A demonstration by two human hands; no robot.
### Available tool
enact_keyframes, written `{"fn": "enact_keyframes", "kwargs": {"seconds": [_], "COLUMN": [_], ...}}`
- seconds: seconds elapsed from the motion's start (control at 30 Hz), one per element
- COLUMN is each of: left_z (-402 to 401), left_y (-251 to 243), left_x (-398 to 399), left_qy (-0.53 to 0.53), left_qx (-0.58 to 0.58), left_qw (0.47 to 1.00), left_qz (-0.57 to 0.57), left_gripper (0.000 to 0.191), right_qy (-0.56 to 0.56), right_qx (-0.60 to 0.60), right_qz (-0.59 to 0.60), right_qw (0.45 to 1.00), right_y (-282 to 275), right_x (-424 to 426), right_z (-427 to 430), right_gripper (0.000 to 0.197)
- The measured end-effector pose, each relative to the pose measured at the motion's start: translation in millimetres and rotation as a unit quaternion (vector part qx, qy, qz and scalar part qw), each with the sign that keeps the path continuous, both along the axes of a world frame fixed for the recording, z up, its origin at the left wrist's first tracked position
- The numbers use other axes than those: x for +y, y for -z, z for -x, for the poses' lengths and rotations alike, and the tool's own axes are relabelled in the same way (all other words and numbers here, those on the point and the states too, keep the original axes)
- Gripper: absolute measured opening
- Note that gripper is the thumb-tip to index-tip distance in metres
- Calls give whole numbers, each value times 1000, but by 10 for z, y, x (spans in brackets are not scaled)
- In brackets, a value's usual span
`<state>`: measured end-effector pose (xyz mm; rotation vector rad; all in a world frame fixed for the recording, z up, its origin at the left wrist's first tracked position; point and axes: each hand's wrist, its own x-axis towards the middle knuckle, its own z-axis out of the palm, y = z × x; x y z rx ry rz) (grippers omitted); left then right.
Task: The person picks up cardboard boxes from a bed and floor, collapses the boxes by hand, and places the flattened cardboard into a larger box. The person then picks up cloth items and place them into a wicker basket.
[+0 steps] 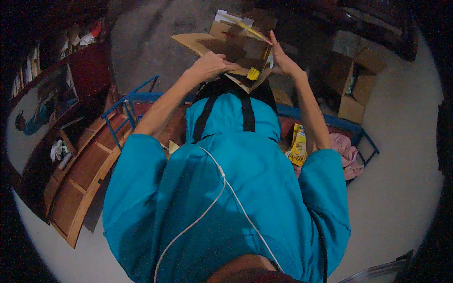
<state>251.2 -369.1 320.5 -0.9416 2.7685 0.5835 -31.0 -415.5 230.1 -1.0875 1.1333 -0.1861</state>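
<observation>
An open cardboard box (226, 46) with spread flaps rests at the person's knees, at the top middle of the view. My left hand (213, 66) lies over the near left flap, its fingers bent on the cardboard edge. On the right side, my right hand (281, 58) is against the box wall, fingers pointing up, the thumb side partly hidden. A yellow label or packet (253, 73) shows at the near right corner between the two hands. Along the far right edge runs a thin yellow strip (249, 30). The inside of the box is dim and hard to make out.
A blue metal frame (145, 96) of a seat or bed runs beneath the person. A yellow packet (299, 145) and pink cloth (345, 152) lie at the right. Another open cardboard box (357, 88) stands beyond. A wooden slatted frame (85, 177) and a mirror (44, 113) are at the left.
</observation>
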Motion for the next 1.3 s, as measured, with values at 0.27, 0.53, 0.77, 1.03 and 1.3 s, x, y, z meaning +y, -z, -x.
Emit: {"fn": "enact_keyframes", "kwargs": {"seconds": [0.27, 0.53, 0.77, 1.03, 1.3], "left_z": [-36, -127, -239, -341, -65], "left_y": [212, 308, 340, 352, 351], "left_x": [67, -5, 89, 430, 405], "left_qy": [-36, -47, -124, -202, -164], "left_qx": [82, 94, 104, 160, 145], "left_qw": [996, 994, 978, 963, 975], "left_qz": [3, 17, -130, -80, -29], "left_gripper": [41, 31, 32, 43, 39], "right_qy": [63, -162, -33, -217, -184], "right_qx": [-156, -90, -125, -66, 106], "right_qz": [-59, 269, -69, 163, 328], "right_qw": [984, 945, 989, 960, 920], "right_y": [404, -228, -190, -680, -549], "right_x": [670, 657, 607, 403, 95], "right_z": [-183, -127, -62, -165, -388], "right_gripper": [77, 76, 47, 97, 118]}}
